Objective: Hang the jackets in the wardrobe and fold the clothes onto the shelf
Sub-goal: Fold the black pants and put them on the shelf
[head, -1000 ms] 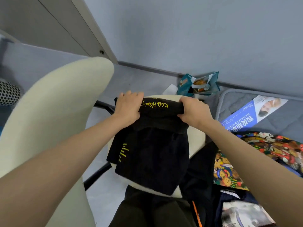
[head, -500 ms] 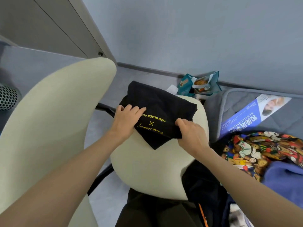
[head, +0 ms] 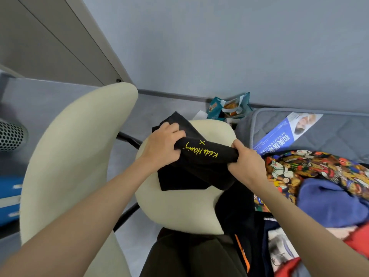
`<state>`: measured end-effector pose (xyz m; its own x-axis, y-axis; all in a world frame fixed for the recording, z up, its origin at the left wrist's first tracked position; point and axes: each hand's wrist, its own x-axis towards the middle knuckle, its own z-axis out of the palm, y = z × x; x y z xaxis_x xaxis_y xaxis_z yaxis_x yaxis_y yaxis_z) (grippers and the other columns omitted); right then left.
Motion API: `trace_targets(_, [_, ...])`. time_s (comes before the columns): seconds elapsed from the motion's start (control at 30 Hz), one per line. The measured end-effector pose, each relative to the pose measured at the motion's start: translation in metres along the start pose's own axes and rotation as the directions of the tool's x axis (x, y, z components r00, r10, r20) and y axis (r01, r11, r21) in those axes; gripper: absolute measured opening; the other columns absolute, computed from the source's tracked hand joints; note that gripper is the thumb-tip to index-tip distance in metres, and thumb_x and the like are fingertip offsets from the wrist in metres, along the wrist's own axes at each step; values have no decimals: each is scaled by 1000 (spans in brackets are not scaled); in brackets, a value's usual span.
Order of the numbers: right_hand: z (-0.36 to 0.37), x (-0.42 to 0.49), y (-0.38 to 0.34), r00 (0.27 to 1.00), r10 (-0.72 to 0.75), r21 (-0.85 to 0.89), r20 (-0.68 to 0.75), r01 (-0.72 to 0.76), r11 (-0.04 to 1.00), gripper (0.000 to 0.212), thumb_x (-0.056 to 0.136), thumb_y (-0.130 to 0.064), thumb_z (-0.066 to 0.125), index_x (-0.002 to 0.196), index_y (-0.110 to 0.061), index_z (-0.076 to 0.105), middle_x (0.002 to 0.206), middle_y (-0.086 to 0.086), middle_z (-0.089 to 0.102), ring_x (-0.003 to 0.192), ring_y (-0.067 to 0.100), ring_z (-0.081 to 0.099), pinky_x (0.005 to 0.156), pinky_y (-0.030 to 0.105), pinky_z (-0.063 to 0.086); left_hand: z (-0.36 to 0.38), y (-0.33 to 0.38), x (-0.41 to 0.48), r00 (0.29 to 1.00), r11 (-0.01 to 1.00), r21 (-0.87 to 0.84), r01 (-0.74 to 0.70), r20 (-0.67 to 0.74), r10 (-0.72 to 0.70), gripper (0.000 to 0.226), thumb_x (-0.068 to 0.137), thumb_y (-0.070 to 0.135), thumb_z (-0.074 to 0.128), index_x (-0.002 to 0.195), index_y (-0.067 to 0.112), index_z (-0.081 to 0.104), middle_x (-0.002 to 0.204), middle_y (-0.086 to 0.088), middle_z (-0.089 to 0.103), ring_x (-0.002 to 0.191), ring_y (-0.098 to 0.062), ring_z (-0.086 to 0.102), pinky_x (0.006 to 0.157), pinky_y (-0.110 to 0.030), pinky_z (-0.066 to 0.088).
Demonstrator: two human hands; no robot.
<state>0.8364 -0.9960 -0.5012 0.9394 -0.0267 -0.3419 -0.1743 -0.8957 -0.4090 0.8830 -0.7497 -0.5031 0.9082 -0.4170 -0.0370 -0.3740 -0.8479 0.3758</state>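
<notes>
Black top with yellow lettering is lying half-folded on the cream chair seat in the middle of the frame, and the person is working it into a smaller bundle. Their left hand is gripping its upper left edge, fingers curled over the cloth. Their right hand is pinching the right end of the fold, thumb and fingers closed round it. Part of the fabric is lifting off the seat between the two hands, while the rest is resting on it beneath.

By my reckoning this one piece is only partway folded. It is not on any shelf, and no shelf is showing. Plenty is waiting at the right of the frame: a patterned shirt, a blue garment, something red and dark clothes are lying heaped, unfolded, on and beside the grey mattress. I cannot tell which of them are jackets, and no hanger is showing. The grey panel at upper left may be the wardrobe, but I cannot be sure.
</notes>
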Motion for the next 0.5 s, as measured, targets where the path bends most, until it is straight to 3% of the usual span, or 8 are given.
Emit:
trace_targets(0.07, [-2, -12, 6, 990, 74, 44, -118, -70, 997, 29, 68, -13, 61, 81, -27, 38, 62, -12, 43, 53, 10, 38, 47, 24, 21, -4, 13, 17, 998, 998, -26, -51, -34, 50, 33, 63, -1, 67, 92, 13, 70, 82, -3, 49, 79, -25, 46, 63, -27, 28])
trace_targets(0.13, [-2, -22, 17, 955, 202, 136, -218, -176, 975, 28, 66, -12, 61, 81, -25, 41, 70, -8, 48, 59, 18, 40, 49, 27, 22, -2, 30, 37, 995, 997, -2, -73, -71, 72, 39, 65, -6, 64, 96, 16, 72, 86, -7, 46, 85, -28, 45, 77, -31, 27])
trace_targets(0.23, [4, -39, 36, 891, 384, 223, -242, -334, 916, 25, 69, -14, 62, 80, -22, 41, 83, 1, 52, 70, 26, 43, 54, 32, 24, 12, 66, 66, 992, 996, -41, -80, -103, 76, 45, 68, -9, 60, 95, 24, 75, 100, -11, 48, 97, -31, 44, 90, -37, 26])
trace_targets(0.37, [14, -64, 56, 900, 418, 208, -125, -388, 898, 33, 74, -28, 65, 85, -24, 34, 82, -2, 50, 72, 29, 50, 59, 35, 33, 44, 108, 92, 993, 968, -228, -101, -76, 86, 47, 73, -15, 61, 88, 27, 77, 110, -14, 47, 103, -31, 42, 80, -39, 39])
trace_targets(0.5, [24, -68, 60, 949, 315, 161, -31, -306, 938, 44, 75, -33, 66, 89, -27, 25, 82, -2, 54, 77, 32, 59, 58, 35, 36, 80, 106, 101, 996, 913, -401, 79, 5, -85, 40, 81, -13, 61, 87, 23, 77, 105, -4, 37, 99, -16, 41, 80, -27, 45])
